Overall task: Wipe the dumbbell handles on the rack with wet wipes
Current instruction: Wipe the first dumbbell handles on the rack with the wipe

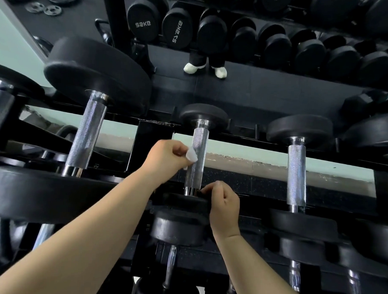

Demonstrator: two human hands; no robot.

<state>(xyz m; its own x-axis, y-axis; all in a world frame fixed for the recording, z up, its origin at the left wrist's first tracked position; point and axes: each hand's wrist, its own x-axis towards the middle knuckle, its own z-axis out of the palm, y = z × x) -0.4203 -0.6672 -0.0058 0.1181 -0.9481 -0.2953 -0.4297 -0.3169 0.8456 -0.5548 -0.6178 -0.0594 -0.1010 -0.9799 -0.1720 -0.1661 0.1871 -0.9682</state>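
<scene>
- Left hand (166,155) is pinching a wipe (191,156) against the handle (196,166).
- Right hand (223,206) is gripping the head (184,201) at the rack's (149,134) front edge.
- Neighbour handles (296,174) are standing well apart.

**Finishes on the rack**

Centre handle (197,160): bright metal, grip knurled and rough, collars at its 12 and 6 o'clock ends smooth and polished.
Near head (184,201), at the handle's 6 o'clock: matt black rubber, faintly scuffed.
Wipe (191,156), at the handle's 9 o'clock: thin white sheet, soft, creased.
Rack frame (144,143): glossy black painted metal.
</scene>
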